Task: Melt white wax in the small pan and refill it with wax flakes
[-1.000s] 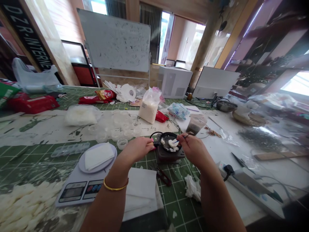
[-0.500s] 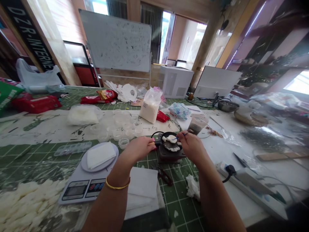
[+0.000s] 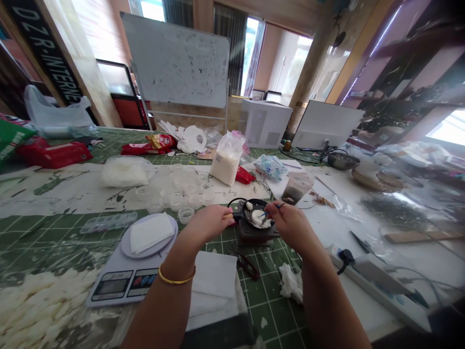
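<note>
Cutting-mat tabletop | left hand: fingers closed on small black pan, handle mostly hidden | right hand: fingers pinching thin blue-tipped tool

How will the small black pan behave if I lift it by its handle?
The small black pan will probably feel end-heavy, since its handle looks short, and it may tip. The white lumps inside look loose and could slide.

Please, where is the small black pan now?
In the head view, the small black pan sits on a dark burner between the left hand and right hand.
</note>
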### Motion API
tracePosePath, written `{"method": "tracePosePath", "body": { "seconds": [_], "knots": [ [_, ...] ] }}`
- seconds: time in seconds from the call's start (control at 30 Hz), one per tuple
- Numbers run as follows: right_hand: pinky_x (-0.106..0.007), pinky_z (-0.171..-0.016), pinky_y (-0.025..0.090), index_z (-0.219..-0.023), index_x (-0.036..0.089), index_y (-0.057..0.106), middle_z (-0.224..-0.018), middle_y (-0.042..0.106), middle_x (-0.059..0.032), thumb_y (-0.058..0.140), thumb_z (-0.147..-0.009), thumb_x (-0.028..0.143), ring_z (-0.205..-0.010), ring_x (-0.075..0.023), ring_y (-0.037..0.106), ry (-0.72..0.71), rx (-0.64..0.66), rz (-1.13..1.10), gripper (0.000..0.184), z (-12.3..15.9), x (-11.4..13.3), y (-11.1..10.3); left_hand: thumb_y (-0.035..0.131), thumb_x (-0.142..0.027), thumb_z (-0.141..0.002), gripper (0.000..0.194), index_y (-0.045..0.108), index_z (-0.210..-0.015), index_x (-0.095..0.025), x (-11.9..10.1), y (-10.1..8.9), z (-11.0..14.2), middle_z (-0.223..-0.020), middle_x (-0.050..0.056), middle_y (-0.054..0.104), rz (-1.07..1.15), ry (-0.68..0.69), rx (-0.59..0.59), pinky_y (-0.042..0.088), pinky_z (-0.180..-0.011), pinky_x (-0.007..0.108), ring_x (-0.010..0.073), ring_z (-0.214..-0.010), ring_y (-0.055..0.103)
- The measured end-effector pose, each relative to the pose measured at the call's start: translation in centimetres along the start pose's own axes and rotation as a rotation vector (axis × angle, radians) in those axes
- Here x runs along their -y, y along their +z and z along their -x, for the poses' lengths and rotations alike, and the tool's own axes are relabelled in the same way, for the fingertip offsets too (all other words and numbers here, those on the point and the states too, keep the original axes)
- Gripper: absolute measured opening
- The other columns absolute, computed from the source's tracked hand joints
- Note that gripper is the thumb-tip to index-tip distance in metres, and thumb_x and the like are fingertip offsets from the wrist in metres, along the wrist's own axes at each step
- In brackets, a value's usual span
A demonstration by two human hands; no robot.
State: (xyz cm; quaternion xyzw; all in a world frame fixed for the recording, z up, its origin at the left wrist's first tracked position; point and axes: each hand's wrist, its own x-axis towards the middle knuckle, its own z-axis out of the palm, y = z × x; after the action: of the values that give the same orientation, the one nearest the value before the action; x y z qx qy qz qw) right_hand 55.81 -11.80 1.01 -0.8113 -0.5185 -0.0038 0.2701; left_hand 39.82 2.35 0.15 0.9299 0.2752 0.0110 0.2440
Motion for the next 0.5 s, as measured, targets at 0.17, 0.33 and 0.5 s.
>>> {"method": "tracePosePath", "body": {
  "seconds": [0.17, 0.33, 0.5],
  "knots": [
    [-0.025, -0.060, 0.037, -0.073, 0.017, 0.060, -0.068, 0.065, -0.0054, 0.035, -0.089, 0.035, -0.063, -0.0159, 0.058, 0.045, -0.058, 0.063, 0.035, -0.05, -0.08, 0.05, 0.038, -0.042, -0.081, 0.032, 0.062, -0.077, -0.021, 0.15, 0.11, -0.09, -0.073, 0.002, 0.063, 0.002, 0.009, 0.002, 0.028, -0.051, 0.024, 0.0148, -0.063, 0.052],
    [-0.024, -0.061, 0.038, -0.079, 0.019, 0.061, -0.070, 0.066, -0.0031, 0.034, -0.090, 0.036, -0.066, -0.0148, 0.059, 0.007, -0.012, -0.029, 0.034, -0.15, -0.22, 0.24, 0.038, -0.044, -0.082, 0.033, 0.061, -0.077, -0.021, 0.15, -0.04, 0.08, -0.073, 0.002, 0.063, 0.005, 0.002, 0.005, 0.028, -0.050, 0.024, 0.0150, -0.062, 0.053],
    [-0.025, -0.060, 0.037, -0.077, 0.018, 0.061, -0.069, 0.066, -0.0055, 0.034, -0.089, 0.036, -0.065, -0.0162, 0.059, 0.039, -0.041, 0.055, 0.035, -0.16, -0.29, 0.28, 0.037, -0.043, -0.083, 0.033, 0.061, -0.076, -0.021, -0.15, 0.08, 0.10, -0.073, 0.002, 0.063, 0.003, 0.011, 0.009, 0.029, -0.053, 0.024, 0.0151, -0.063, 0.054]
  ]
}}
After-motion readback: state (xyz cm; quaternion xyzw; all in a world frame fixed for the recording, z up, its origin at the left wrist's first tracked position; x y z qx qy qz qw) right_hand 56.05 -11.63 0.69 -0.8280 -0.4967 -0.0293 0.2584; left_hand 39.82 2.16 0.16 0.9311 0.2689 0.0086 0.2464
